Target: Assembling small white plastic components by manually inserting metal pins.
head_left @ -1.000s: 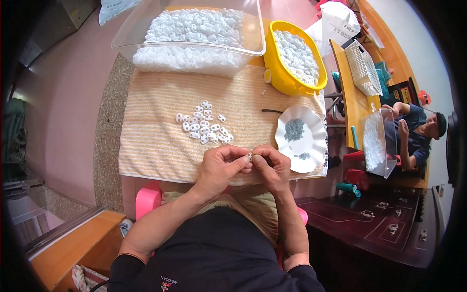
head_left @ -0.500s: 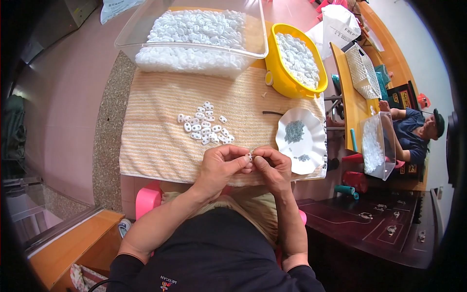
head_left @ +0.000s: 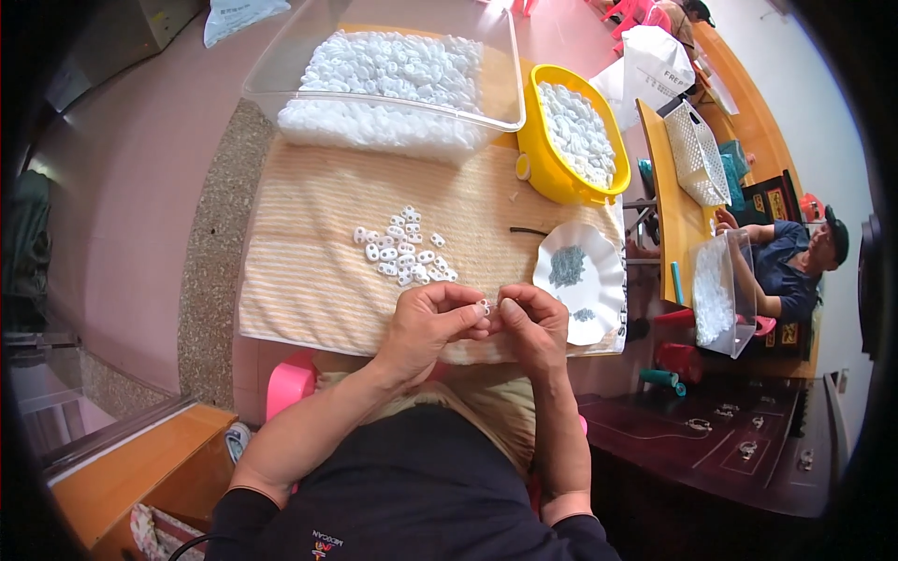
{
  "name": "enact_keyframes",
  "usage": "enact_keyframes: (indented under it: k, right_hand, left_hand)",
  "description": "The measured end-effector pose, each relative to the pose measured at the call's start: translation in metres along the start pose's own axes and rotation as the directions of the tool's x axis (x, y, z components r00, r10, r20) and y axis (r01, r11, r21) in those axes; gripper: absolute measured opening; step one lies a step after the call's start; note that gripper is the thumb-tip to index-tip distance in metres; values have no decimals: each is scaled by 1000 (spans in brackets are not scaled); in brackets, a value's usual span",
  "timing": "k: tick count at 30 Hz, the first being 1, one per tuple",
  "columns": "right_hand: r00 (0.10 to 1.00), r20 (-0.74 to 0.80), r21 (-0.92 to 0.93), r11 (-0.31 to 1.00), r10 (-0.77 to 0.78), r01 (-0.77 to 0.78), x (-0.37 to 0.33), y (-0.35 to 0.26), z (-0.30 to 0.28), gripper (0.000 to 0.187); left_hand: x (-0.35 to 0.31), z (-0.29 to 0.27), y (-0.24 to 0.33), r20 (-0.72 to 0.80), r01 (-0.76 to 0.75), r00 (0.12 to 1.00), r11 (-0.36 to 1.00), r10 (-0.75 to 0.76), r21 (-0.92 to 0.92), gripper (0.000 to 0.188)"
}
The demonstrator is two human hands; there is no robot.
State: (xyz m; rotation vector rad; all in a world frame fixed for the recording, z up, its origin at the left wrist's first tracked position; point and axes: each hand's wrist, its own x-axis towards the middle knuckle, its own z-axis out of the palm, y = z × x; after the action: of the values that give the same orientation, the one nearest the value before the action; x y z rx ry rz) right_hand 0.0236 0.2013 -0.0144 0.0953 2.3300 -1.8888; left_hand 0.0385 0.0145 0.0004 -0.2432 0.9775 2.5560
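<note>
Pink smooth tabletop (head_left: 122,215) underneath everything, with speckled grey stone strip (head_left: 208,271) along left edge of work area. Spread over it: beige-and-cream striped woven cloth mat (head_left: 318,252), reaching to near table edge. At far edge of mat: large clear rectangular plastic tub (head_left: 388,79), heaped with small white plastic pieces. Just right of tub: round yellow plastic bowl (head_left: 552,168), also filled with white pieces. To right and nearer, white scalloped-rim paper plate (head_left: 603,299) resting on mat's right end, carrying two clumps of tiny grey-green metal parts (head_left: 567,266). Thin dark wire-like strip (head_left: 528,230) on mat between bowl and plate. Loose cluster of small white flat plastic pieces with holes (head_left: 405,248) at mat centre, well apart from tub, near the hands. Left hand (head_left: 430,323) and right hand (head_left: 533,323) brought together over near edge of mat, fingertips touching. Both narrowed into a pinch on one small white plastic piece (head_left: 484,306), held between thumbs and forefingers of both hands, above the mat and just short of the cluster. Exact form of pinched piece too small to make out. Pink plastic stool (head_left: 290,385) showing below table edge at left. Second person (head_left: 795,262) seated at separate wooden table at far right.
</note>
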Motion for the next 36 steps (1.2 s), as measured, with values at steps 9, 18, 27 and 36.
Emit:
enact_keyframes:
  k: [9, 18, 27, 36]
  right_hand:
    - [997, 55, -42, 998, -51, 54, 26, -46, 18, 16]
    - [875, 336, -299, 842, -348, 450, 56, -45, 44, 15]
    - [824, 490, -587, 592, -284, 553, 60, -67, 66, 13]
    - [830, 417, -483, 682, -372, 549, 59, -51, 61, 12]
  left_hand:
    - [-6, 1, 10, 139, 38, 990, 994, -23, -107, 15]
    - [-13, 7, 14, 347, 95, 935, 995, -77, -36, 9]
    - [-14, 8, 15, 373, 147, 920, 988, -121, -42, 10]
    - [-14, 8, 14, 374, 149, 920, 987, -114, -65, 10]
